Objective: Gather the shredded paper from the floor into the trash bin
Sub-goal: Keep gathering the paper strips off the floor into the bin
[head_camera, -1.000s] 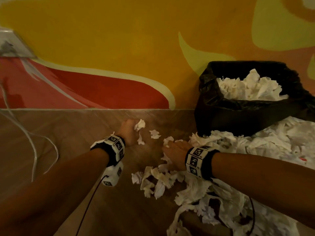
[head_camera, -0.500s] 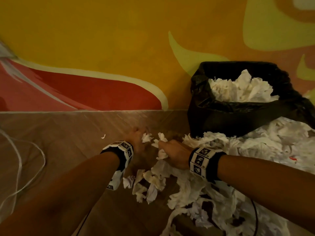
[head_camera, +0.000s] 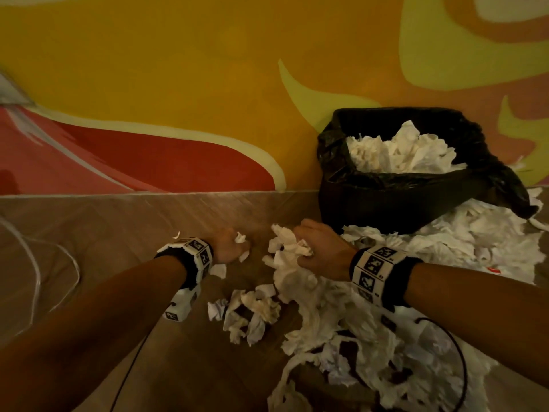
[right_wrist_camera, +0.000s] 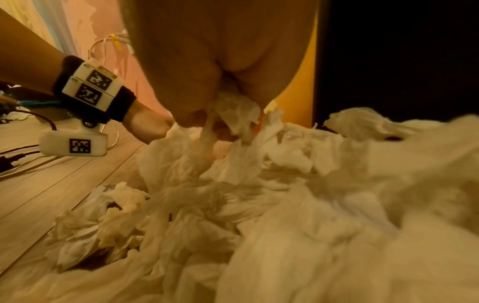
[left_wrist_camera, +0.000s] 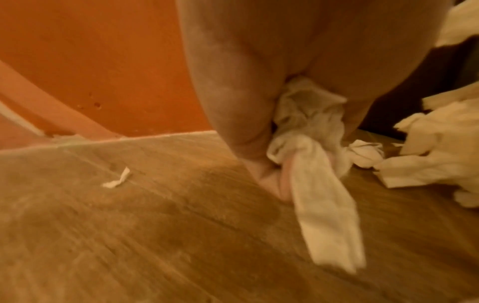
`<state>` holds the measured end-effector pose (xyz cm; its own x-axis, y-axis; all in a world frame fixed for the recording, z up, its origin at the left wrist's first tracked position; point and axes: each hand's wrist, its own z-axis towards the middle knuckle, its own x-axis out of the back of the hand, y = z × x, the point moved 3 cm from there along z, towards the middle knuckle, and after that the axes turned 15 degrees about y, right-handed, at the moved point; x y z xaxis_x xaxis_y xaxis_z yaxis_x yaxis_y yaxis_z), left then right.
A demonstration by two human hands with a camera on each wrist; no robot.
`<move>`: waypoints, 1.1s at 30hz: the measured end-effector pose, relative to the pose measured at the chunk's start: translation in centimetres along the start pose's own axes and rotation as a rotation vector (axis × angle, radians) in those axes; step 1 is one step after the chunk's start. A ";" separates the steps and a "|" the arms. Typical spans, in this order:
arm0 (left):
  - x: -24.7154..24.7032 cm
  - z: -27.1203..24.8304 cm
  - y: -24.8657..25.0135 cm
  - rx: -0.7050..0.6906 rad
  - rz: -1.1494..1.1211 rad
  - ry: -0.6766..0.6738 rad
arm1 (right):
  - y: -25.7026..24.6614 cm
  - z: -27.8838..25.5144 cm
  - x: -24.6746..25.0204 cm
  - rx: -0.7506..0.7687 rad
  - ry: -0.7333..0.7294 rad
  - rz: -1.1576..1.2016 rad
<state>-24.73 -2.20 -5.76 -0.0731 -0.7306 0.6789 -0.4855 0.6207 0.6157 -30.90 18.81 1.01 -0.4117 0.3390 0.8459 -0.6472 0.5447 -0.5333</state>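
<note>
Beside the bin (head_camera: 395,203), down on the floor (head_camera: 124,233), both my hands have come together since a second ago. Then my left hand (head_camera: 230,246) was reaching out toward the wall for a few stray scraps and my right hand (head_camera: 319,252) lay flat on the edge of the pile. Now those strays are off the boards and each fist has closed on paper. By my reckoning that clears the far-left patch, and the next job is the lift into the bin.

My left grip is clenched on a small wad (left_wrist_camera: 308,127): the wrist view shows it bunched between curled fingers and palm, with one long strip (left_wrist_camera: 329,223) hanging loose below. That tail may slip out on the way up.

My right grip is clenched on a bigger bunch (head_camera: 286,248) at the left edge of the pile (head_camera: 356,328). Tissue bulges out between thumb and fingers, and strands trail from the fist down into the heap, so a lift will likely drag more along or shed some.

Most of the paper lies on the floor in front of and to the right of the bin, touching its black liner. The bin already holds a mound (head_camera: 404,153) near its rim. One tiny shred (left_wrist_camera: 116,178) sits alone left of my left hand, near the wall.
</note>
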 end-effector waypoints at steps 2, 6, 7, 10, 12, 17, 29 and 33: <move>0.1 -0.8 -0.2 -0.036 0.092 -0.083 | 0.2 -0.1 0.5 -0.010 0.017 0.017; 0.4 -2.5 0.0 -0.176 0.160 -0.123 | 0.1 -0.3 1.5 0.000 0.049 0.044; 0.4 -3.0 0.1 -0.200 0.181 -0.113 | 0.0 -0.3 1.7 -0.009 0.058 0.054; -0.3 -4.5 0.4 -0.223 0.292 -0.142 | -0.4 -0.6 2.1 -0.011 0.037 0.037; -1.3 -5.4 0.2 -0.234 0.445 -0.202 | -0.7 -0.8 2.4 -0.008 0.015 -0.018; -3.0 -6.5 -1.1 -0.302 0.686 -0.221 | -1.1 -1.6 3.3 0.007 0.058 -0.081; 1.2 -6.3 2.8 -0.298 0.142 -0.056 | -0.5 -2.4 5.7 -0.043 0.163 -0.113; 3.1 -5.8 5.4 -0.272 -0.027 0.127 | -1.2 -2.4 6.3 0.024 0.199 -0.101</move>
<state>-22.54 0.56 2.01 0.0544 -0.7168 0.6952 -0.2334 0.6678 0.7068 -31.20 22.19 7.01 -0.2109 0.4300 0.8779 -0.6950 0.5656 -0.4440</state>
